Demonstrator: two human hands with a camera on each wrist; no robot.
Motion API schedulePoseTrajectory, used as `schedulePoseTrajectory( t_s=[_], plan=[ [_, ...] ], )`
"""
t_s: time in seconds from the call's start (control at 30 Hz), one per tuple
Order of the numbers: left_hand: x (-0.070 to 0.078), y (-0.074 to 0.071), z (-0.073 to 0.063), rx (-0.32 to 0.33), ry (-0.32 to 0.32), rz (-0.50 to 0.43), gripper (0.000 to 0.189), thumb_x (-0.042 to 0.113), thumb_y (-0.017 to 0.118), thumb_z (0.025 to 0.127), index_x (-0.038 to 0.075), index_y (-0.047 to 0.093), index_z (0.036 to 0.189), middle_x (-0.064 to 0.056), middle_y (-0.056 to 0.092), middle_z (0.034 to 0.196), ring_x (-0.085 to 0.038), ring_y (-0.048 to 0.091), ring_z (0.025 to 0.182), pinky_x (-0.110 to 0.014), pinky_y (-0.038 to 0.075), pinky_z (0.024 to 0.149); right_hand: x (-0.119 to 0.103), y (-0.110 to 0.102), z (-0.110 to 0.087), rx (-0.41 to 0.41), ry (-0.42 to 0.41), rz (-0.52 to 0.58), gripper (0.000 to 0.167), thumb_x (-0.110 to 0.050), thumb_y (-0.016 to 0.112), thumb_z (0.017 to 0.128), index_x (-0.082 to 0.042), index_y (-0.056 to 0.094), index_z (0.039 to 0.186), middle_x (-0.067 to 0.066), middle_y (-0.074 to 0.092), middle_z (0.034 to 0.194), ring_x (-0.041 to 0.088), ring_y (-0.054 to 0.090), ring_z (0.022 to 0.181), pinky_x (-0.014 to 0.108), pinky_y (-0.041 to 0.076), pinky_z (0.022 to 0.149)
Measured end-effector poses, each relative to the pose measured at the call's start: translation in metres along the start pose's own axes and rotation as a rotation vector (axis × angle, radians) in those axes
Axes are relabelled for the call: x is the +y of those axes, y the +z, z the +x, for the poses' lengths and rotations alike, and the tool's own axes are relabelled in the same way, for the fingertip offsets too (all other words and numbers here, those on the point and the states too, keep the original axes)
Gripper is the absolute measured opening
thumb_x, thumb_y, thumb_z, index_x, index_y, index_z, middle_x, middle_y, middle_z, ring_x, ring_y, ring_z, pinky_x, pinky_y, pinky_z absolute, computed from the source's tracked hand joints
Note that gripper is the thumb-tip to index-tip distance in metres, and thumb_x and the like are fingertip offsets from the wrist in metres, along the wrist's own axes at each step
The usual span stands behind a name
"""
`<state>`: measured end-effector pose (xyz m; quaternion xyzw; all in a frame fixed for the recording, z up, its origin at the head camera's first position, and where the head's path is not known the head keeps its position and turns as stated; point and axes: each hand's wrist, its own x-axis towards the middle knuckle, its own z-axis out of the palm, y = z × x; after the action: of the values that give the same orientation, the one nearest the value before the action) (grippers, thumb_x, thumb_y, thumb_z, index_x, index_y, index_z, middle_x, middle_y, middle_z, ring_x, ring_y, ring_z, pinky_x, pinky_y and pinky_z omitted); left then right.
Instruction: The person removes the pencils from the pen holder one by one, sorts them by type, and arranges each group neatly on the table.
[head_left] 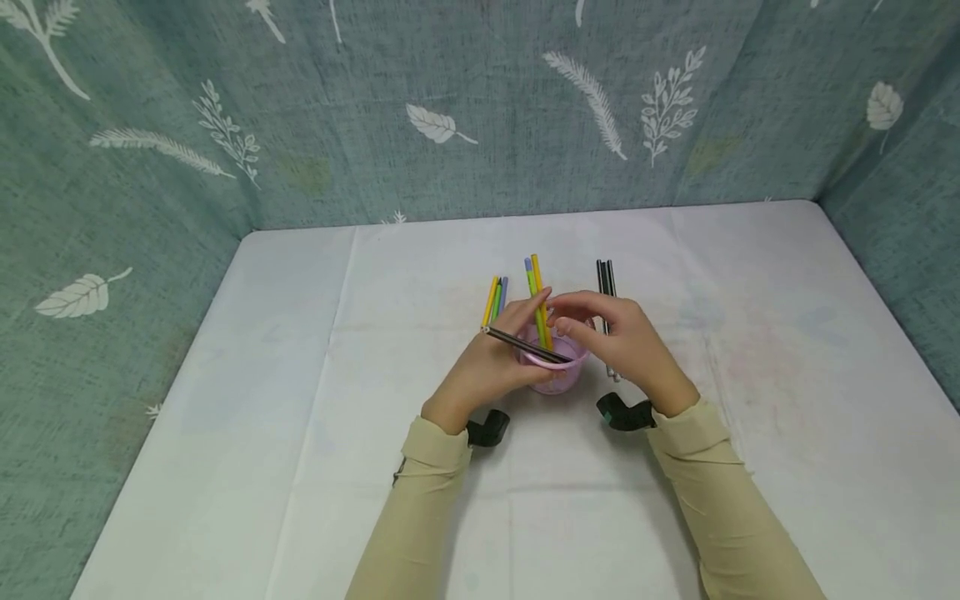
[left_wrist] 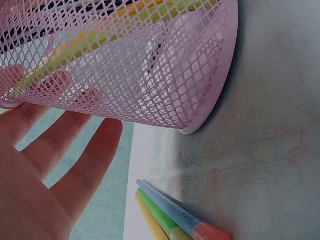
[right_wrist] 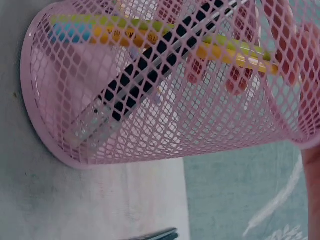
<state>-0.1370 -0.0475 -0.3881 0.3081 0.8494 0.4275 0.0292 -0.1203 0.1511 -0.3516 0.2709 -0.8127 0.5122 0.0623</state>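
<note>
1. Writing: the yellow-orange pen with a light-blue end (right_wrist: 127, 37) carries dark printed characters, too broken up by the mesh to read; the blue pen with a red-orange end (left_wrist: 175, 207) bears small lettering, too blurred to read.
2. One pink mesh cylindrical cup (head_left: 555, 385) stands upright on the white cloth-covered table (head_left: 360, 517), between the two hands.
3. In the cup, at least four pens: the yellow-orange one; one lime-green pen with a purple top end (head_left: 532, 283), upright beside it; two slim black pens with clear ends (head_left: 525, 344), leaning across the rim over the left hand.
4. On the table beyond the left hand, three pens side by side: the blue one, one green pen (left_wrist: 157, 207), one yellow pen (left_wrist: 150, 220).
5. On the table by the right hand, a close row of black pens (head_left: 602, 275); three tops seem to show, but the hand covers part of them and the count is unsure.
6. The left hand (head_left: 487, 358) grips the cup, thumb on the near side, fingers round the far side; the right hand (head_left: 618, 337) is bent over the rim, thumb and forefinger apart; whether its fingertips touch rim or pen, I cannot tell.
7. Two khaki sleeves (head_left: 420, 517); two black wrist-worn devices (head_left: 624, 412), one per wrist.
</note>
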Motion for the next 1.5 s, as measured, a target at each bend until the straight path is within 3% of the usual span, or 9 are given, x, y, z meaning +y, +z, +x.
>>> schedulePoseTrajectory(
  t_s=[0.17,0.33,0.67,0.83,1.27,1.5],
  plan=[
    [0.001,-0.001,0.001,-0.001,0.017,0.019,0.087,0.039,0.073,0.071,0.042,0.018,0.139,0.015,0.037,0.130,0.001,0.040,0.109,-0.027,0.038,0.090,0.012,0.007,0.002,-0.080,-0.078,-0.101,0.023,-0.022,0.062,0.084,-0.018,0.065,0.106,-0.010,0.063,0.097,0.007,0.054,0.084,0.030,0.042,0.072],
    [-0.001,0.000,0.001,-0.007,0.040,0.024,0.082,0.038,0.071,0.074,0.037,0.021,0.140,0.010,0.037,0.132,0.001,0.039,0.113,-0.026,0.036,0.092,0.013,0.013,0.004,-0.115,-0.166,-0.229,0.021,-0.032,0.066,0.080,-0.022,0.067,0.097,-0.013,0.062,0.099,0.006,0.053,0.097,0.032,0.036,0.083],
    [-0.003,0.001,0.002,0.011,0.064,-0.016,0.076,0.030,0.072,0.074,0.023,0.031,0.136,0.002,0.040,0.131,-0.002,0.042,0.108,-0.025,0.039,0.089,0.010,0.016,0.006,-0.143,-0.194,-0.360,0.022,-0.036,0.065,0.080,-0.022,0.068,0.097,-0.012,0.063,0.096,0.005,0.054,0.091,0.031,0.035,0.079],
    [-0.003,0.001,0.002,0.013,0.062,-0.014,0.075,0.028,0.073,0.073,0.022,0.031,0.136,0.005,0.040,0.131,-0.003,0.042,0.108,-0.025,0.039,0.089,0.011,0.016,0.006,-0.149,-0.206,-0.365,0.022,-0.036,0.064,0.080,-0.022,0.068,0.096,-0.013,0.063,0.095,0.005,0.053,0.089,0.030,0.035,0.077],
    [-0.003,0.003,0.003,0.009,0.029,0.021,0.079,0.031,0.075,0.070,0.025,0.032,0.136,0.011,0.038,0.131,0.000,0.038,0.115,-0.026,0.035,0.093,0.014,0.011,0.006,-0.115,-0.221,-0.293,0.015,-0.025,0.067,0.079,-0.015,0.067,0.090,-0.007,0.063,0.094,0.013,0.055,0.098,0.035,0.035,0.090],
    [-0.002,0.003,0.003,0.013,-0.003,0.011,0.076,0.036,0.076,0.068,0.025,0.037,0.132,0.012,0.041,0.126,0.000,0.040,0.112,-0.026,0.038,0.091,0.013,0.007,0.005,-0.062,-0.156,-0.189,0.010,-0.023,0.066,0.080,-0.017,0.066,0.089,-0.011,0.062,0.091,0.009,0.054,0.095,0.029,0.043,0.078]
  ],
)
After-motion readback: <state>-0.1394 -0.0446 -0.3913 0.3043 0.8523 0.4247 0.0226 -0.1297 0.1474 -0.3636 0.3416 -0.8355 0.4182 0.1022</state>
